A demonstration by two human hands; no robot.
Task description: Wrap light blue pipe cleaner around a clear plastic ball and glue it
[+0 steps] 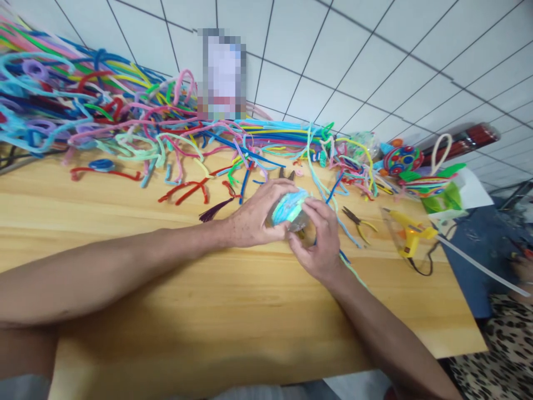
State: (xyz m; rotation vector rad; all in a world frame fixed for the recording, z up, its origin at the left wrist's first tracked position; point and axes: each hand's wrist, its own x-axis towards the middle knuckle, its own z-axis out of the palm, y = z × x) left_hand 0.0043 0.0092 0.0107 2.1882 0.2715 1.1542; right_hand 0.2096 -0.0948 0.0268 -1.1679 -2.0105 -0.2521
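Near the middle of the wooden table point(233, 311), my left hand point(260, 214) is wrapped round a clear ball point(289, 206) covered in blue and green fuzzy strips. Thumb and fingers of my right hand point(320, 236) press on the ball's right side. The palm side of the ball is hidden by my hands. Just left of my left wrist lies a dark purple tassel point(216, 210). Yellow-handled pliers point(360, 224) rest to the right of my right hand, and a pale blue strip point(345, 226) runs between them.
A large heap of coloured pipe cleaners point(104, 105) fills the back left. A yellow glue gun point(414, 233) with a cord lies at the right. Behind it are a decorated colourful ball point(403, 161) and dark red packaged rods point(470, 141). A blurred upright panel point(224, 75) stands at the back.
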